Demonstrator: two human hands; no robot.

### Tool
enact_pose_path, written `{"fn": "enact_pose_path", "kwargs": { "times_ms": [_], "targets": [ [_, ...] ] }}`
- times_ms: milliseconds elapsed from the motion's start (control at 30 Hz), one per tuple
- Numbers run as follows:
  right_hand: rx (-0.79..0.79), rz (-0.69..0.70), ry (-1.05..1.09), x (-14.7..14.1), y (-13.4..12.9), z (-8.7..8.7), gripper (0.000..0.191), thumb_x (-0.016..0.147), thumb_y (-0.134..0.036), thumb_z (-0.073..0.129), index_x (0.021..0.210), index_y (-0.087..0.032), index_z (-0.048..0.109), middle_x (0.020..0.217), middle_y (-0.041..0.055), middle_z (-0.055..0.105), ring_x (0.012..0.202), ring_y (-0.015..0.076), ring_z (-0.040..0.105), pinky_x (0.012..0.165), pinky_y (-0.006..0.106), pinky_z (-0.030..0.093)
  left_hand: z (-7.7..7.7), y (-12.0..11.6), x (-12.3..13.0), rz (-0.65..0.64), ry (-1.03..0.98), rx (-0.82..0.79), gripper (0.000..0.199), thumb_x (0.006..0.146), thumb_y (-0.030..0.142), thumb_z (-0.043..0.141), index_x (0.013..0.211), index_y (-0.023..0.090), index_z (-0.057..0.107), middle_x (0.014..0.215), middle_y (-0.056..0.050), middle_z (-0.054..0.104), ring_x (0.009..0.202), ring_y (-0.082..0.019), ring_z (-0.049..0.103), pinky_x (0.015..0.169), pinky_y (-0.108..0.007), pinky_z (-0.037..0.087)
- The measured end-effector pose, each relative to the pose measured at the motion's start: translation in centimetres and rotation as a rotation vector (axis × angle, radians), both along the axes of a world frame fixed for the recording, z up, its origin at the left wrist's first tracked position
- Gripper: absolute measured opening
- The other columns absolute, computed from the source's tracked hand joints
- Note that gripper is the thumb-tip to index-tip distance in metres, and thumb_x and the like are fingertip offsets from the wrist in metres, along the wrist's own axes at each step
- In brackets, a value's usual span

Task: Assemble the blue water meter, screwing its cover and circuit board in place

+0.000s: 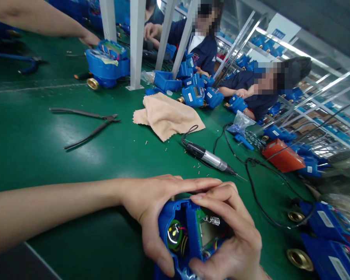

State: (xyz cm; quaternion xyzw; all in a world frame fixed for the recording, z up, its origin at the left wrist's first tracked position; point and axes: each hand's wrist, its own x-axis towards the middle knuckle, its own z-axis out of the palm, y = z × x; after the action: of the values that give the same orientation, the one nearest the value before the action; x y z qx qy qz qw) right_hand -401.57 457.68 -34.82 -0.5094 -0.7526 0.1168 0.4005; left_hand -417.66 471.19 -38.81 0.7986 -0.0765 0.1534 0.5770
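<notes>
An opened blue meter housing (167,217) sits low in the view, between both of my hands. My left hand (151,206) wraps its left side, thumb in front and fingers along the far edge. Gripping the right part is my right hand (233,229), its thumb and fingers around a block with a green circuit board (200,217) and a display. A metal coil spring (212,221) sticks up from that board. Inside the housing are a round part (174,234) and thin coloured wires. The fingertips of both hands come close together at the far edge.
Beyond lie a screwdriver (211,158) with a cord, small screws, a tan cloth (166,116) and black cutting pliers (96,118). More blue meters (323,221) are at right, near an orange box (283,154). A person's arm (46,19) reaches in at upper left; other people sit opposite.
</notes>
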Motion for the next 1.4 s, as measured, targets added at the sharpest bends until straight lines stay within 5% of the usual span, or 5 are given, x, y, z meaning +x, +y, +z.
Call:
{"fn": "enact_pose_path", "kwargs": {
  "times_ms": [300, 600, 867, 1200, 1400],
  "targets": [
    [-0.021, 0.01, 0.04, 0.1, 0.4, 0.1, 0.06, 0.058, -0.036, 0.081, 0.113, -0.022, 0.063, 0.091, 0.0043, 0.057, 0.086, 0.0229, 0.056, 0.072, 0.04, 0.049, -1.7, 0.8, 0.8, -0.073, -0.031, 0.001, 0.142, 0.034, 0.037, 0.087, 0.151, 0.03, 0.006, 0.154, -0.005, 0.028, 0.134, -0.038, 0.036, 0.113, -0.045, 0.031],
    [-0.085, -0.082, 0.163, -0.6, 0.4, -0.6, 0.042, 0.064, -0.041, 0.073, 0.102, -0.023, 0.065, 0.084, 0.0016, 0.054, 0.078, 0.0181, 0.055, 0.067, 0.034, 0.047, -1.6, 0.8, 0.5, -0.091, 0.031, -0.12, 0.132, 0.042, 0.03, 0.087, 0.151, 0.027, 0.012, 0.153, -0.004, 0.03, 0.135, -0.033, 0.036, 0.111, -0.039, 0.034],
    [-0.114, -0.101, 0.208, -0.4, 0.3, -1.3, 0.045, 0.065, -0.046, 0.072, 0.103, -0.024, 0.065, 0.085, 0.0017, 0.055, 0.079, 0.0188, 0.055, 0.069, 0.035, 0.047, -1.8, 0.9, 0.5, -0.1, 0.047, -0.174, 0.13, 0.043, 0.029, 0.087, 0.151, 0.025, 0.014, 0.153, -0.005, 0.03, 0.135, -0.034, 0.036, 0.11, -0.038, 0.037],
    [-0.064, -0.08, 0.195, -0.3, 0.6, -0.7, 0.045, 0.062, -0.039, 0.076, 0.103, -0.024, 0.067, 0.085, 0.0016, 0.056, 0.079, 0.0184, 0.056, 0.07, 0.033, 0.047, -1.5, 1.0, 0.5, -0.103, 0.026, -0.187, 0.13, 0.044, 0.032, 0.088, 0.15, 0.027, 0.013, 0.155, -0.004, 0.025, 0.139, -0.034, 0.029, 0.116, -0.042, 0.024],
    [-0.211, -0.079, 0.286, 1.6, 1.7, -1.9, 0.046, 0.066, -0.05, 0.076, 0.104, -0.026, 0.071, 0.094, 0.0043, 0.061, 0.087, 0.022, 0.06, 0.077, 0.035, 0.048, -1.7, 1.2, 0.7, 0.019, 0.112, -0.224, 0.111, 0.059, 0.042, 0.081, 0.149, 0.022, 0.019, 0.154, -0.007, 0.027, 0.139, -0.034, 0.03, 0.116, -0.045, 0.024]
  ]
}}
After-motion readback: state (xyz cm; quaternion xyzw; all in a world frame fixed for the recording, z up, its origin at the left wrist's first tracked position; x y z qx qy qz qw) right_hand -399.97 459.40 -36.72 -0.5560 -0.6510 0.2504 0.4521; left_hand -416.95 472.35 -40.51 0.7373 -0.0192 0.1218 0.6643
